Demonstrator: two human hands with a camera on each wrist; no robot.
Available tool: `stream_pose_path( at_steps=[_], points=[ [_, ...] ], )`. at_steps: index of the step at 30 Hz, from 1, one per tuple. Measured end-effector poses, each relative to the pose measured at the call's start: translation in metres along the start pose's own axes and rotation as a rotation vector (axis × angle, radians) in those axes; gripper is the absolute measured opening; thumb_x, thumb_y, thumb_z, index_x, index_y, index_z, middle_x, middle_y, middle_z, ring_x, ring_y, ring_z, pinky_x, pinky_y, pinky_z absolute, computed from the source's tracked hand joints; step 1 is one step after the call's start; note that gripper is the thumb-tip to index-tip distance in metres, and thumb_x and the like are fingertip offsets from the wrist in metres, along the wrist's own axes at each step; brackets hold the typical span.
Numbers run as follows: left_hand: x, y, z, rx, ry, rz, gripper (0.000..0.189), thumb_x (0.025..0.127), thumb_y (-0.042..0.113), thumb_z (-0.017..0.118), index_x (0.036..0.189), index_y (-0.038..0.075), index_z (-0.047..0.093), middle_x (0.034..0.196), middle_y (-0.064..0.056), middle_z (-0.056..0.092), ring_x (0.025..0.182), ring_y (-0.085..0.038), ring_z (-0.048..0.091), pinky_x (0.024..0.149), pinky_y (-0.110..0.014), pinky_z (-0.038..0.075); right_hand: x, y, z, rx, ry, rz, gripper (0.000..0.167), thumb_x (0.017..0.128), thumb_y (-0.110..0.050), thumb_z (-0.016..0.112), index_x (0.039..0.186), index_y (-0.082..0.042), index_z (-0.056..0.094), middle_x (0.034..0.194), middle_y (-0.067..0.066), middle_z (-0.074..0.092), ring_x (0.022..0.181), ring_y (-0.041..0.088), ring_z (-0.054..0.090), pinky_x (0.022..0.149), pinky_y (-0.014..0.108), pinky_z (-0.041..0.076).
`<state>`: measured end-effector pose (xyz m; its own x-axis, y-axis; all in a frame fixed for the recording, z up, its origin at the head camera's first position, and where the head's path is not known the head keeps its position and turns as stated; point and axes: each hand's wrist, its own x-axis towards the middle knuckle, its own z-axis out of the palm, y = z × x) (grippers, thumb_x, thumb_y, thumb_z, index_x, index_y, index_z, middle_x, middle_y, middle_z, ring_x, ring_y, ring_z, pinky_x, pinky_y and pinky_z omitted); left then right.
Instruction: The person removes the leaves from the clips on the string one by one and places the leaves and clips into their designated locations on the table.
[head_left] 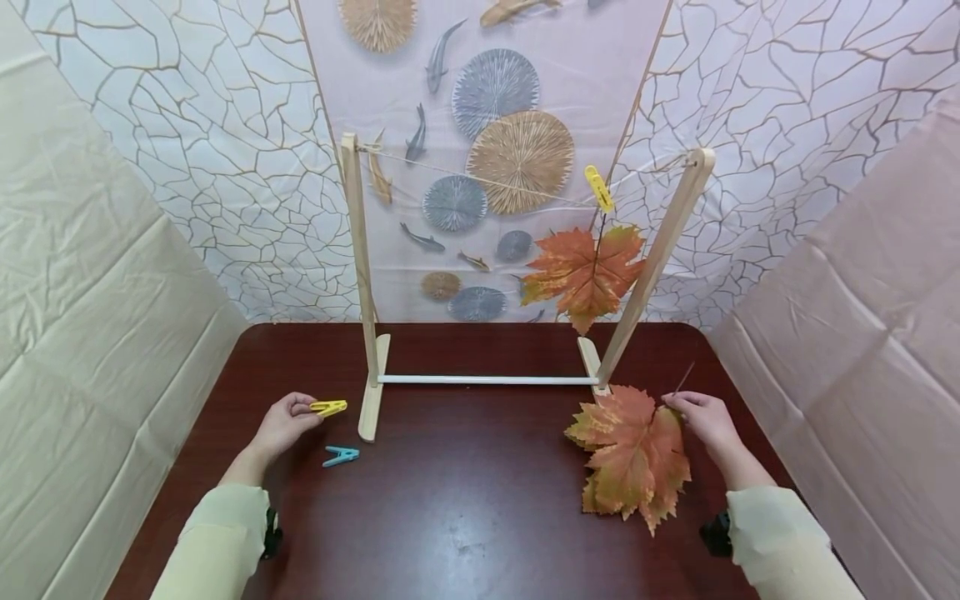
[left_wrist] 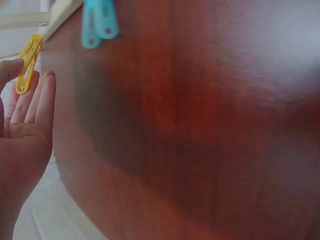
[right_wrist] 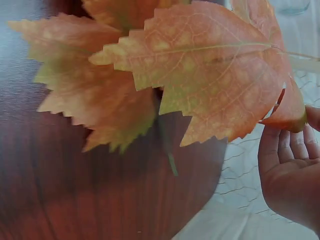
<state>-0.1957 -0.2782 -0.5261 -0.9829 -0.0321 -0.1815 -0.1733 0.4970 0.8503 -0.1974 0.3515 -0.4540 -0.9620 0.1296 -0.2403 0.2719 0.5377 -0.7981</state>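
My left hand [head_left: 281, 425] pinches a yellow clothespin [head_left: 328, 407] between thumb and fingers, above the table's left side. A blue clothespin [head_left: 341, 455] lies on the table just below it. On the right, my right hand [head_left: 708, 425] pinches the edge of an orange-green artificial maple leaf [head_left: 648, 450], whose thin stem points up and away. In the right wrist view, a second maple leaf [right_wrist: 100, 85] lies partly hidden under the held one. Another maple leaf [head_left: 588, 271] hangs by its stem from a yellow clothespin [head_left: 598, 188] on the string.
A wooden stand with a left post [head_left: 360, 258], a right post [head_left: 660, 258] and a white crossbar [head_left: 487, 380] stands at the back of the dark red table [head_left: 450, 483]. A string [head_left: 465, 175] runs between the post tops. Fabric-covered walls surround the table's back and sides.
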Motion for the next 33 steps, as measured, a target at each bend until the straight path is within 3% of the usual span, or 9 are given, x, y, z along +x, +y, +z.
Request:
stream_pose_path(
  at_steps=[6,13,22,30,33],
  points=[
    [-0.006,-0.013,0.007,0.020,0.005,-0.042,0.036,0.083,0.006,0.064,0.111,-0.009,0.048,0.107,-0.025,0.064,0.083,-0.001,0.057,0.068,-0.014,0.045,-0.001,0.016,0.004,0.026,-0.009,0.041,0.046,0.096,-0.029,0.049,0.120,0.010,0.056,0.081,-0.022,0.061,0.072,-0.005,0.052,0.069,0.024,0.049],
    [-0.009,-0.018,0.010,0.039,0.007,-0.079,0.035,0.084,0.005,0.063,0.112,-0.009,0.047,0.106,-0.025,0.063,0.082,-0.005,0.058,0.067,-0.016,0.045,-0.004,0.033,0.008,0.054,-0.026,0.089,0.047,0.097,-0.029,0.048,0.121,0.010,0.055,0.085,-0.015,0.063,0.072,-0.004,0.053,0.066,0.021,0.050],
    [-0.010,-0.019,0.011,0.080,0.025,-0.079,0.039,0.081,0.005,0.066,0.113,-0.012,0.050,0.109,-0.031,0.060,0.096,-0.033,0.063,0.072,-0.026,0.052,-0.002,0.051,0.010,0.069,-0.011,0.113,0.051,0.097,-0.025,0.045,0.129,0.015,0.045,0.101,0.009,0.070,0.071,-0.005,0.057,0.070,0.029,0.055],
    [-0.014,-0.020,0.008,0.114,0.061,-0.082,0.043,0.081,0.008,0.069,0.115,-0.012,0.052,0.111,-0.030,0.058,0.097,-0.035,0.059,0.075,-0.032,0.052,-0.001,0.055,0.001,0.160,0.034,0.108,0.044,0.097,-0.018,0.043,0.122,0.018,0.048,0.081,-0.007,0.068,0.069,-0.003,0.061,0.069,0.027,0.056],
    [-0.016,-0.019,0.004,0.121,0.068,-0.077,0.044,0.082,0.009,0.068,0.117,-0.012,0.052,0.115,-0.031,0.056,0.101,-0.038,0.057,0.081,-0.037,0.052,-0.001,0.051,-0.004,0.176,0.041,0.094,0.035,0.097,-0.017,0.044,0.114,0.010,0.059,0.077,-0.012,0.065,0.069,-0.002,0.061,0.068,0.026,0.056]
  ],
)
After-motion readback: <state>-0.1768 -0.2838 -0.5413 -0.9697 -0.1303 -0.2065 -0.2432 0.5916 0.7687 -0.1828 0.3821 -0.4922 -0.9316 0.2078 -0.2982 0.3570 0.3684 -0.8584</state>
